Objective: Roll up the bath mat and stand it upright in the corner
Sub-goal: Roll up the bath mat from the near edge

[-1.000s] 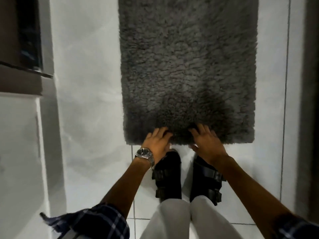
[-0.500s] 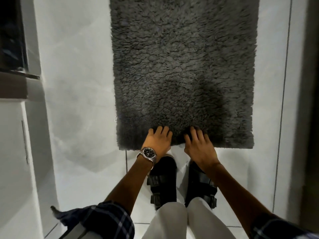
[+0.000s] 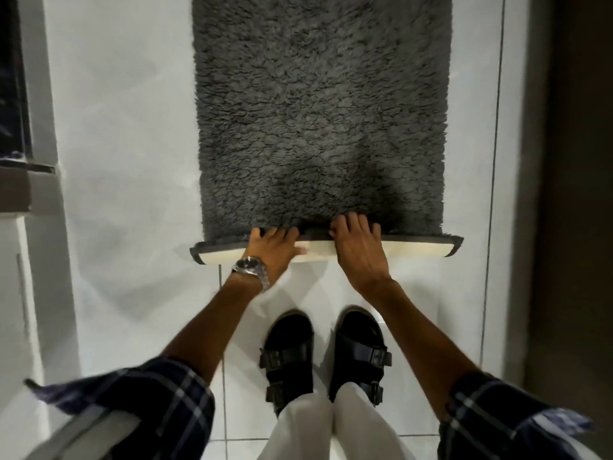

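Under the curled fingers [image 3: 285,233] of both hands, the near edge of a shaggy dark grey rectangular bath mat [image 3: 318,111] is folded over, cream backing [image 3: 411,250] showing. Left hand [image 3: 272,252] and right hand [image 3: 360,252] grip it; the first roll begins, and next calls for even forward rolling.

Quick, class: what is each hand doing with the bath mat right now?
Left hand: closed on the bath mat's turned-up near edge.
Right hand: closed on the same edge.

Bath mat [image 3: 318,111] far end cut off (top edge); corner unseen.
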